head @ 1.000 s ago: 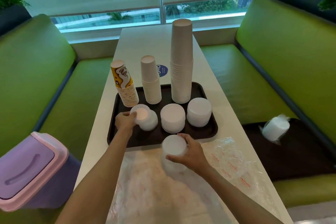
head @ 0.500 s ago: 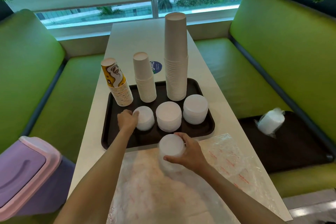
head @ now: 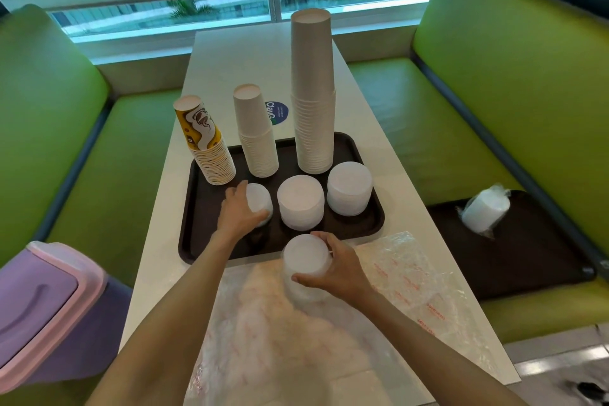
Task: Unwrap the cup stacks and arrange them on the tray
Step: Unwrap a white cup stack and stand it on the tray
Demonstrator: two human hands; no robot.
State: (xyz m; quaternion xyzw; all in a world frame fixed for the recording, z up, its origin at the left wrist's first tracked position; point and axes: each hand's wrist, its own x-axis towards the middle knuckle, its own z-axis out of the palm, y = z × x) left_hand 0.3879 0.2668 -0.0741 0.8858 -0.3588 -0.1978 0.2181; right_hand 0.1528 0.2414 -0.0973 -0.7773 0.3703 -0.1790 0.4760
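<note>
A dark brown tray (head: 204, 241) lies on the white table. At its back stand a yellow printed cup stack (head: 206, 142), a short white cup stack (head: 257, 135) and a tall white cup stack (head: 313, 92). In front sit two white lid stacks (head: 300, 199) (head: 349, 188). My left hand (head: 239, 212) grips a small translucent stack (head: 260, 201) on the tray's front left. My right hand (head: 333, 269) holds another translucent stack (head: 303, 260) upright, just in front of the tray, over the clear plastic wrap (head: 405, 277).
Green bench seats flank the table. A second dark tray (head: 534, 260) on the right bench carries a wrapped white stack (head: 486, 209). A purple bin with a pink rim (head: 39, 303) stands at the lower left. A blue sticker (head: 278, 112) marks the table behind the tray.
My left hand has set its small stack down onto the tray's front left and stays on it. My right hand keeps its stack in front of the tray. The view tilted slightly.
</note>
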